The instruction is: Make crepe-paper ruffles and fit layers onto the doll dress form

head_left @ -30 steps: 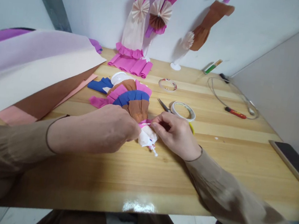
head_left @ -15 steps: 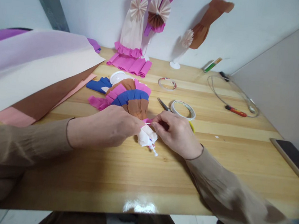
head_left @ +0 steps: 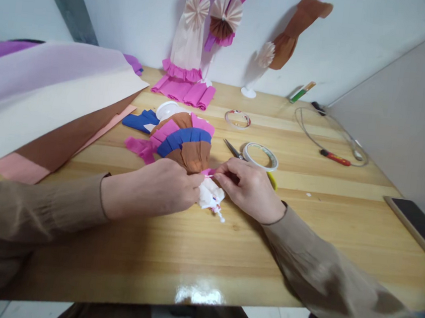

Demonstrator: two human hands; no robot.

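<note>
A small dress of pleated crepe paper (head_left: 193, 154), with brown, blue and pink tiers, lies on its side on the table, its white stand base (head_left: 167, 110) pointing away. Its white bodice (head_left: 211, 194) points towards me and ends in a thin white knobbed tip. At the waist is a narrow pink paper strip (head_left: 207, 172). My left hand (head_left: 156, 187) pinches the strip from the left, thumb and finger closed. From the other side, my right hand (head_left: 249, 187) pinches its right end. Both fingertips nearly meet; part of the strip is hidden.
Beyond my right hand lie scissors (head_left: 232, 149) and a tape roll (head_left: 260, 157). Further back are a clear ring (head_left: 238, 119) and a cable (head_left: 334, 156). Paper sheets (head_left: 53, 86) cover the left; a phone (head_left: 414, 225) lies right. Finished paper dresses (head_left: 189, 40) stand by the wall.
My left hand has shifted slightly towards me, showing more of the brown tier and the waist. My right hand has stayed almost in place, still pinching the strip.
</note>
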